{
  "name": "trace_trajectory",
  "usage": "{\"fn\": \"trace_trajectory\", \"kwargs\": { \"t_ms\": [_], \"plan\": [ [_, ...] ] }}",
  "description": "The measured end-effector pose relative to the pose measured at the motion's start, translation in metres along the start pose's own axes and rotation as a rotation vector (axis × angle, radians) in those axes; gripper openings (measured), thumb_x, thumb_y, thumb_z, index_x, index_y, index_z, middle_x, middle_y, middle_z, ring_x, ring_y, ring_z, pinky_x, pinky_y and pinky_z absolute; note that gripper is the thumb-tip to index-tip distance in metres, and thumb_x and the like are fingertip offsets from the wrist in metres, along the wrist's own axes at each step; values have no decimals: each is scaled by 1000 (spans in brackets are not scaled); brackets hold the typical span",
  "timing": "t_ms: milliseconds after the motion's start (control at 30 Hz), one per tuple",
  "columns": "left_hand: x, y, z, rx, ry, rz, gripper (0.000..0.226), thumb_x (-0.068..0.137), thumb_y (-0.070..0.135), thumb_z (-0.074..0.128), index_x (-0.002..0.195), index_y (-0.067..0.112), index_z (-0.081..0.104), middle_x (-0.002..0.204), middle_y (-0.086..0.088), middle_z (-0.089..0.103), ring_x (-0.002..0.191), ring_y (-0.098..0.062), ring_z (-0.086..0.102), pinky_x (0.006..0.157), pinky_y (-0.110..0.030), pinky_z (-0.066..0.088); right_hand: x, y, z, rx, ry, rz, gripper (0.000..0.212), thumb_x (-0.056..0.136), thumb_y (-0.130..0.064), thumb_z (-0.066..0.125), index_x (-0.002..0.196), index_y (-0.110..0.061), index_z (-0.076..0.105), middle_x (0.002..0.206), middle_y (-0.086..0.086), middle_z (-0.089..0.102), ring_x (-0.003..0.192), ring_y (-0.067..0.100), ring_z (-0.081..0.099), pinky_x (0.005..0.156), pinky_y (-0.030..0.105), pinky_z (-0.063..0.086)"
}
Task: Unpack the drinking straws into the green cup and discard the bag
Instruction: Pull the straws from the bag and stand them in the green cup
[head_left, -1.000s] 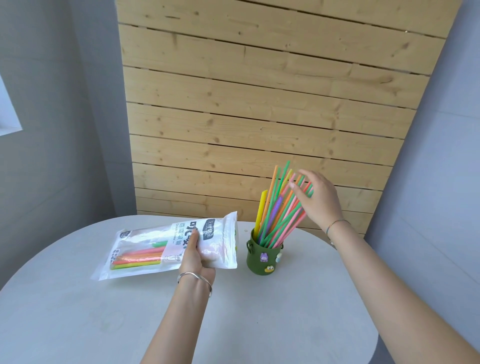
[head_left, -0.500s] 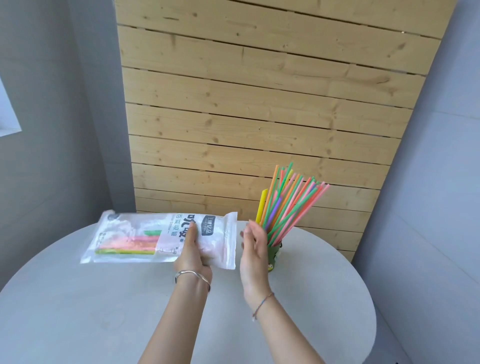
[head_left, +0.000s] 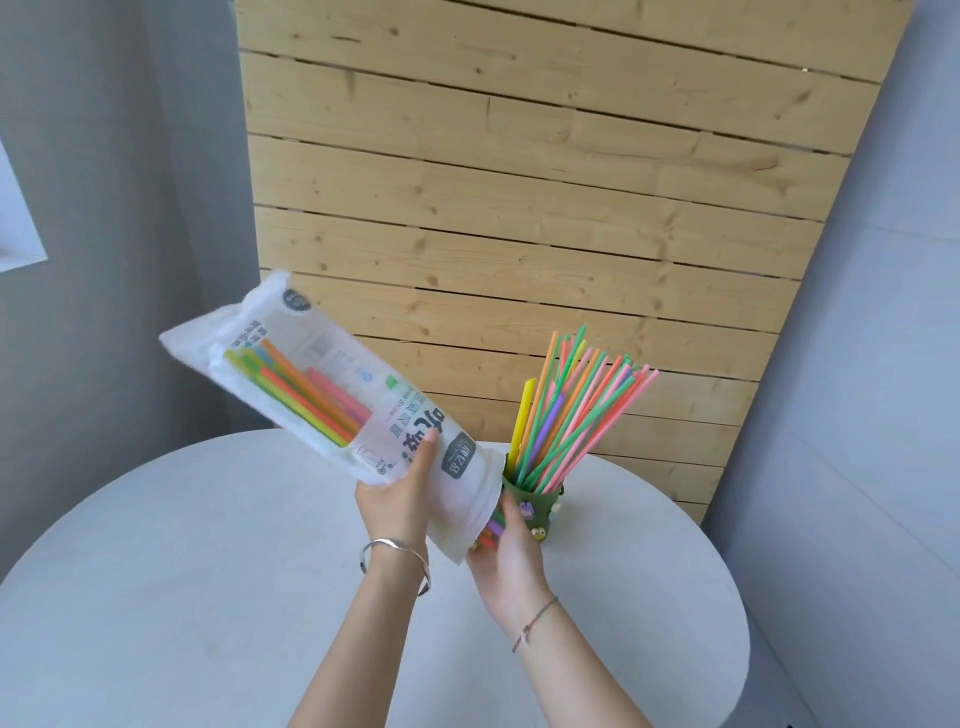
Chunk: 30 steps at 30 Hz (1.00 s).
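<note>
My left hand (head_left: 400, 499) grips a clear and white plastic bag (head_left: 322, 384) near its lower end and holds it tilted in the air, mouth down toward the right. Several thick coloured straws (head_left: 301, 389) lie inside it, and their ends (head_left: 491, 527) poke out of the mouth. My right hand (head_left: 511, 561) is cupped under that mouth, palm up, touching the straw ends. Just behind stands the green cup (head_left: 535, 506) with stickers, holding several thin straws (head_left: 576, 405) fanned up to the right.
The cup stands near the back of a round white table (head_left: 208, 571), whose edge curves off at the right. A wooden slat panel (head_left: 519, 208) rises behind, with grey walls on both sides.
My left hand has lifted the bag off the table and tipped its mouth downward. My right hand left the cup's straws and came under the bag's mouth, where straw ends now show.
</note>
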<state>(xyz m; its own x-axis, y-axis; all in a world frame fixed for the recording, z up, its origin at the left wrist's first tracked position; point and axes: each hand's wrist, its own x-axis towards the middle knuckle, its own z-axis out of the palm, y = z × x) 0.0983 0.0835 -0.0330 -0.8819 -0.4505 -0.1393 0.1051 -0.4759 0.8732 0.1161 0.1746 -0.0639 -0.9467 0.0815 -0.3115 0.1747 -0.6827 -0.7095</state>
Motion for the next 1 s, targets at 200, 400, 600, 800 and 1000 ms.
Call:
{"fn": "trace_trajectory", "kwargs": {
  "t_ms": [200, 400, 600, 800, 1000],
  "plan": [
    [11, 1, -11, -119, 94, -144, 27, 69, 32, 82, 89, 23, 66, 97, 9, 71, 87, -9, 68, 82, -28, 52, -3, 9, 1, -553, 78, -305, 16, 99, -24, 39, 94, -13, 49, 65, 3, 48, 41, 7, 46, 38, 19, 36],
    [9, 2, -12, -188, 134, -238, 42, 73, 31, 80, 109, 16, 65, 108, 5, 69, 96, -14, 66, 88, -29, 50, -1, 4, 0, -519, 25, -388, 11, 97, -19, 47, 87, -18, 53, 71, 0, 48, 52, 3, 46, 43, 14, 38],
    [22, 4, -25, -333, 127, -385, 37, 89, 31, 64, 121, 14, 60, 133, 2, 60, 93, -11, 61, 99, -27, 45, 9, -36, -17, -427, 137, -568, 17, 96, -16, 49, 79, -16, 53, 49, -7, 38, 44, 13, 30, 46, 23, 27],
    [15, -8, -15, -311, 53, -474, 11, 92, 29, 60, 97, 19, 60, 110, 5, 62, 77, -10, 56, 75, -19, 48, 4, -36, -14, -297, 122, -430, 11, 87, -25, 63, 78, -21, 58, 56, -3, 43, 37, 8, 33, 36, 18, 23],
    [9, -13, -12, -305, 5, -510, 29, 93, 29, 58, 118, 15, 62, 126, 1, 58, 93, -13, 58, 95, -25, 44, 1, -49, -13, -261, 188, -432, 4, 86, -21, 65, 84, -19, 63, 64, -4, 60, 45, 5, 55, 36, 15, 36]
  ]
}}
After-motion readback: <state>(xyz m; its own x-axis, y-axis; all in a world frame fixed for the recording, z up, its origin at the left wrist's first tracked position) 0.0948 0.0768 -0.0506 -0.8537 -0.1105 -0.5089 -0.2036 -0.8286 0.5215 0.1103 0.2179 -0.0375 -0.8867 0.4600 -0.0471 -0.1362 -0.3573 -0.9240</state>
